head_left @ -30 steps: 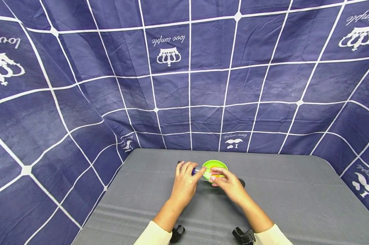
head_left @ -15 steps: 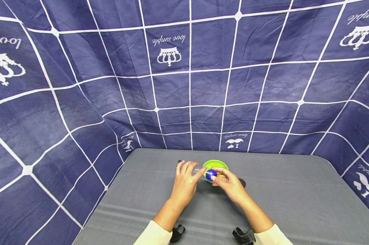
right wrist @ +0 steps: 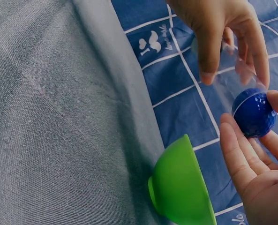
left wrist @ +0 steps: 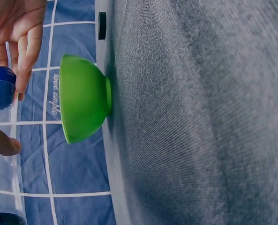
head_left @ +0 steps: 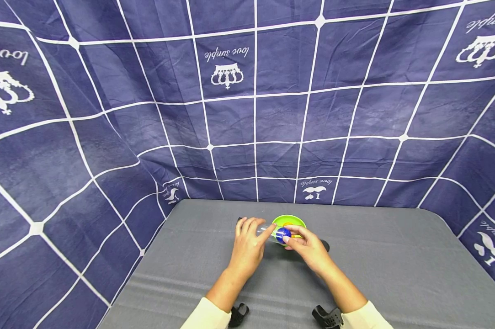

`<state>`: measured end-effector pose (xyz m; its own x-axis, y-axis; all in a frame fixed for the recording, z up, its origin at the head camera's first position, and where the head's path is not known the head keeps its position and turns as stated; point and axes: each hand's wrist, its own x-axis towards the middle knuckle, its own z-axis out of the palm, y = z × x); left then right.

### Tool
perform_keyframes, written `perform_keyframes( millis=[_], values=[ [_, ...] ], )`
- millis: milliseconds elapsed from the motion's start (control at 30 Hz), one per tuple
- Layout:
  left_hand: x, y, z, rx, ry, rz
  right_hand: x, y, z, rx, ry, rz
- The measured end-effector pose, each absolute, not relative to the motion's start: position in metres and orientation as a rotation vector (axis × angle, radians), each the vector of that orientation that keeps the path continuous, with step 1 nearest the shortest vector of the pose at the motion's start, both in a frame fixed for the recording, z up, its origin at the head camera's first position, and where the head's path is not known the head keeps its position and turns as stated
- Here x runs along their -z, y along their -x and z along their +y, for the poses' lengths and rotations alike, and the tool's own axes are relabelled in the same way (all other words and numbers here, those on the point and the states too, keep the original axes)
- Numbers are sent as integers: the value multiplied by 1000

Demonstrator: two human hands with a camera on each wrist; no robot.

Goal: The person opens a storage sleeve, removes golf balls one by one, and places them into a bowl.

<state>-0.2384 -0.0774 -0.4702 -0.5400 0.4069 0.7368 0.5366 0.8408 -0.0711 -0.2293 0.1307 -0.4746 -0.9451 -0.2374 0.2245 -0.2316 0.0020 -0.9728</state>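
Note:
My left hand (head_left: pixel 247 240) grips a clear tube (head_left: pixel 264 230), tipped on its side; a dark end (left wrist: pixel 6 219) of it shows in the left wrist view. A shiny blue ball (head_left: pixel 284 236) sits at the tube's right end, the tube's rim line crossing it in the right wrist view (right wrist: pixel 254 112). Thumb and fingers of my right hand (head_left: pixel 309 246) pinch the ball there. Just behind and below stands a green bowl (head_left: pixel 280 219), upright, with something orange (head_left: pixel 287 225) inside; the hands partly hide it.
A black round thing (head_left: pixel 325 245) lies on the grey tabletop (head_left: pixel 379 256) beside my right hand. Black wrist mounts (head_left: pixel 238 314) hang below both sleeves. A blue curtain (head_left: pixel 272 119) with white lines rises behind the table and along its sides.
The blue ball has gone from beside my left fingers, inside the tube, to the tube's right end at my right fingers. The hands have stayed nearly in place.

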Motion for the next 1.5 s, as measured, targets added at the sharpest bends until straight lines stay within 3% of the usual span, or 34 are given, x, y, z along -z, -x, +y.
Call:
perform_keyframes(
  millis=[800, 1500],
  values=[
    [485, 241, -81, 614, 500, -2320, 458, 240, 150, 1997, 370, 2512],
    [492, 254, -84, 1033, 213, -2362, 482, 263, 164, 1623, 448, 2936]
  ],
)
